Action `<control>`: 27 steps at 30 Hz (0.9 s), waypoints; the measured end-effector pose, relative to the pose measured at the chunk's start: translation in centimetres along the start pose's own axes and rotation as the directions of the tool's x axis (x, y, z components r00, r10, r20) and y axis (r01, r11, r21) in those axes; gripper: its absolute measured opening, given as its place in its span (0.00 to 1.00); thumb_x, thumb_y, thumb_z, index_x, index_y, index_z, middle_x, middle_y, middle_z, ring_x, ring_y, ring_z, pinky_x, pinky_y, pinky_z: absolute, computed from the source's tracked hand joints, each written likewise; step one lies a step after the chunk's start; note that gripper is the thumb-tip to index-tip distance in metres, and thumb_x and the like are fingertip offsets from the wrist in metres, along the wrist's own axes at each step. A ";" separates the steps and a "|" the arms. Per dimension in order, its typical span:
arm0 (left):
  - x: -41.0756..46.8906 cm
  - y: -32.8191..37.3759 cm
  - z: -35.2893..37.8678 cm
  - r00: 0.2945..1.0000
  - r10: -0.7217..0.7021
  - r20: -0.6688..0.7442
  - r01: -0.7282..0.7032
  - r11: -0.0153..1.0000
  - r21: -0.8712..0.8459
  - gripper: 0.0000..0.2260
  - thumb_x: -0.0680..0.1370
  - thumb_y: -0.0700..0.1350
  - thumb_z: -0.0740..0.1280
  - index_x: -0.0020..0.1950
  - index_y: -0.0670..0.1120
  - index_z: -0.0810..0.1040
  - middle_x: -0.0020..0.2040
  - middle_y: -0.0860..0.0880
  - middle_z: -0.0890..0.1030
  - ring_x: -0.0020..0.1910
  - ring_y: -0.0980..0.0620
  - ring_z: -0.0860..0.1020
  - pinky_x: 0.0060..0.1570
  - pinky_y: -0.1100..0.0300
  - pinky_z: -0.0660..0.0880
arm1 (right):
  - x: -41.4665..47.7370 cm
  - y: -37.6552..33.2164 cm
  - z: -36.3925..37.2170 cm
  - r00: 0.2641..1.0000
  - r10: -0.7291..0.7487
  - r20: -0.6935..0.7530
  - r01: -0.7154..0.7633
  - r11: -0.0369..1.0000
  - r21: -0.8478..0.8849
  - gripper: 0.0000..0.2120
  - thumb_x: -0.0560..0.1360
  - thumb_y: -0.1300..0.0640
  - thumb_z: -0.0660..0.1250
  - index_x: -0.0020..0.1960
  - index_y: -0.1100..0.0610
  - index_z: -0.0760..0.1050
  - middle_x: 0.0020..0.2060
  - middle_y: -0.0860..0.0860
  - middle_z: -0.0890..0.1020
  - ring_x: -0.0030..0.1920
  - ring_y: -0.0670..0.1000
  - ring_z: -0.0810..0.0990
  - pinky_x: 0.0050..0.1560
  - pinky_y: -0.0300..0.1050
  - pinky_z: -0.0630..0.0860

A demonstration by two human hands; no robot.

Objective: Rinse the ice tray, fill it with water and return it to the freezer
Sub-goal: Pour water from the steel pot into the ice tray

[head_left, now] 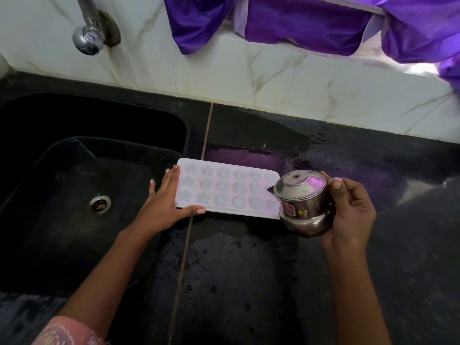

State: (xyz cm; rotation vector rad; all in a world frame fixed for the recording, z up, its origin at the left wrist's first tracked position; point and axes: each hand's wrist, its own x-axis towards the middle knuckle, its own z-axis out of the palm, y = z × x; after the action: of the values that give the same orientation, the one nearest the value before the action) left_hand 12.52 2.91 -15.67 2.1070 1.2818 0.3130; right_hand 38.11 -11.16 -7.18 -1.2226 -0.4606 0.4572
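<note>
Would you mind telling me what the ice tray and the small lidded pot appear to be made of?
The ice tray looks like translucent white plastic or silicone: a matte, milky surface with moulded star-shaped cells. The small lidded pot in the right hand looks like polished stainless steel: shiny, mirror-like reflections.

The steel pot (302, 202) bears a round yellow sticker reading "3"; its red sticker beside is illegible.
</note>
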 end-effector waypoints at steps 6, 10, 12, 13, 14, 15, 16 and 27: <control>-0.1 0.2 0.0 1.000 -0.006 0.001 0.006 1.000 -0.003 0.53 0.63 0.68 0.63 0.76 0.49 0.38 0.77 0.53 0.41 0.69 0.64 0.36 0.68 0.55 0.31 | 0.1 0.0 0.7 0.999 0.018 0.038 -0.017 1.000 -0.025 0.10 0.58 0.48 0.73 0.35 0.52 0.78 0.37 0.49 0.85 0.45 0.49 0.83 0.45 0.40 0.78; -0.1 0.2 0.0 1.000 -0.015 -0.001 0.015 1.000 -0.002 0.52 0.65 0.67 0.65 0.76 0.49 0.38 0.78 0.53 0.42 0.68 0.64 0.36 0.68 0.55 0.31 | -0.1 0.0 1.5 0.996 0.042 0.074 -0.042 0.999 -0.005 0.15 0.57 0.49 0.73 0.39 0.56 0.76 0.38 0.49 0.85 0.47 0.50 0.83 0.49 0.43 0.79; -0.1 0.2 0.0 1.000 -0.016 0.003 0.016 1.000 0.000 0.52 0.65 0.66 0.65 0.76 0.49 0.38 0.78 0.52 0.42 0.68 0.64 0.36 0.68 0.55 0.31 | -0.3 0.1 1.7 0.994 0.040 0.102 -0.039 0.999 -0.018 0.13 0.57 0.47 0.75 0.37 0.53 0.78 0.39 0.49 0.85 0.47 0.50 0.83 0.52 0.46 0.79; -0.1 0.2 -0.1 1.000 -0.015 0.005 0.015 1.000 0.001 0.52 0.65 0.67 0.64 0.76 0.49 0.38 0.78 0.52 0.42 0.68 0.64 0.36 0.68 0.55 0.31 | -0.3 0.1 1.8 0.992 0.035 0.118 -0.032 0.999 -0.031 0.14 0.56 0.45 0.76 0.37 0.51 0.79 0.39 0.49 0.85 0.47 0.50 0.83 0.52 0.47 0.80; -0.1 0.2 -0.1 1.000 -0.012 0.005 0.012 1.000 0.001 0.53 0.63 0.68 0.63 0.76 0.49 0.38 0.78 0.52 0.42 0.68 0.64 0.36 0.68 0.55 0.31 | -0.4 0.1 1.9 0.991 0.031 0.130 -0.025 0.999 -0.044 0.16 0.55 0.42 0.77 0.36 0.50 0.80 0.38 0.49 0.85 0.46 0.50 0.83 0.51 0.46 0.80; -0.1 0.2 -0.1 1.000 -0.008 0.006 0.008 1.000 -0.002 0.53 0.62 0.69 0.62 0.76 0.49 0.38 0.78 0.52 0.42 0.69 0.64 0.37 0.69 0.55 0.31 | -0.4 0.2 2.0 0.990 0.028 0.136 -0.020 0.998 -0.056 0.18 0.53 0.40 0.77 0.36 0.49 0.80 0.38 0.48 0.85 0.45 0.49 0.83 0.50 0.45 0.80; -0.1 0.2 -0.1 1.000 -0.006 0.007 0.006 1.000 -0.006 0.54 0.62 0.70 0.62 0.76 0.49 0.38 0.78 0.52 0.42 0.69 0.64 0.37 0.69 0.54 0.31 | -0.5 0.2 2.1 0.989 0.026 0.142 -0.017 0.998 -0.064 0.19 0.52 0.38 0.77 0.35 0.49 0.80 0.37 0.47 0.85 0.43 0.48 0.83 0.49 0.43 0.80; -0.3 0.6 -0.2 0.999 -0.041 0.004 0.041 0.999 0.018 0.51 0.67 0.65 0.66 0.76 0.49 0.36 0.77 0.52 0.40 0.66 0.64 0.35 0.68 0.55 0.31 | -0.8 0.1 2.8 0.981 -0.013 0.193 0.022 0.999 -0.049 0.17 0.54 0.39 0.76 0.36 0.48 0.81 0.36 0.46 0.85 0.44 0.46 0.84 0.46 0.38 0.79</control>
State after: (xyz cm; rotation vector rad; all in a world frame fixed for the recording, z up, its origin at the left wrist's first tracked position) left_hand 12.70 2.55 -15.12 2.0919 1.3286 0.2804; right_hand 35.81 -9.39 -6.59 -1.2281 -0.6510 0.5541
